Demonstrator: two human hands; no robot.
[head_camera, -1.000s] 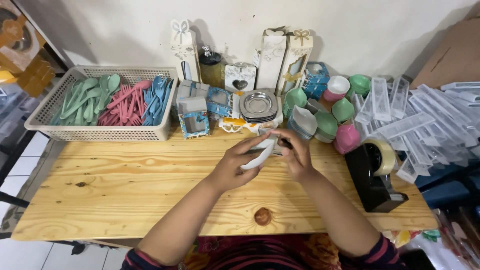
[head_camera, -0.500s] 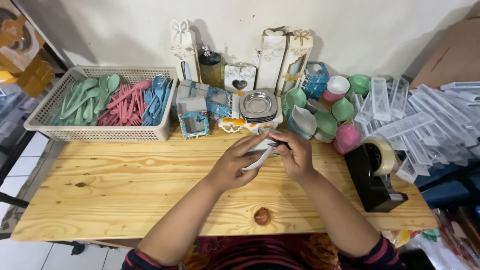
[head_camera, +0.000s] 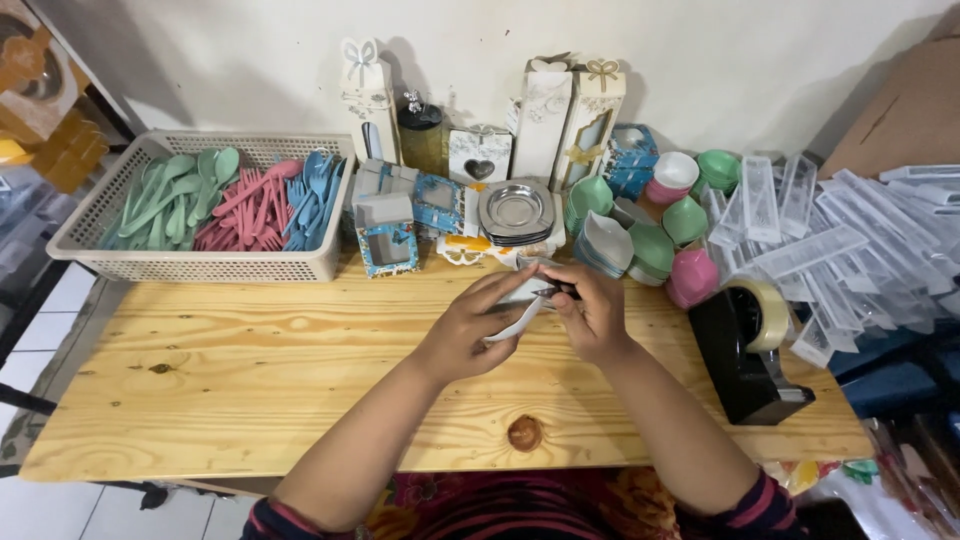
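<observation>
White plastic piece (head_camera: 512, 318), thin and curved, pinched between both my hands over the wooden table (head_camera: 250, 370). Left hand (head_camera: 468, 328) closed on it from the left, thumb on top, fingers under. Right hand (head_camera: 592, 312) closed on its right end, also pinching a small dark item (head_camera: 557, 291) at the fingertips; can't tell what it is. Piece is held just above the table top, not resting on it.

Everything else placed relative to my hands:
- Just behind: stack of small metal plates (head_camera: 516, 212), ornate white bits beside it.
- Behind-left: small blue window boxes (head_camera: 388, 235), then a white mesh basket (head_camera: 190, 265) with green, pink and blue plastic spoons and forks (head_camera: 225, 200).
- Further behind, against the wall: tall white gift boxes (head_camera: 565, 120) with bows, upright.
- Behind-right: stacks of green, pink and white heart-shaped bowls (head_camera: 655, 245).
- Right: black tape dispenser (head_camera: 745, 365) with a clear tape roll, near the table edge.
- Far right: pile of clear plastic sleeves (head_camera: 850, 255), spilling off past the table.
- Toward me: dark knot (head_camera: 525, 433) in the wood, between my forearms.
</observation>
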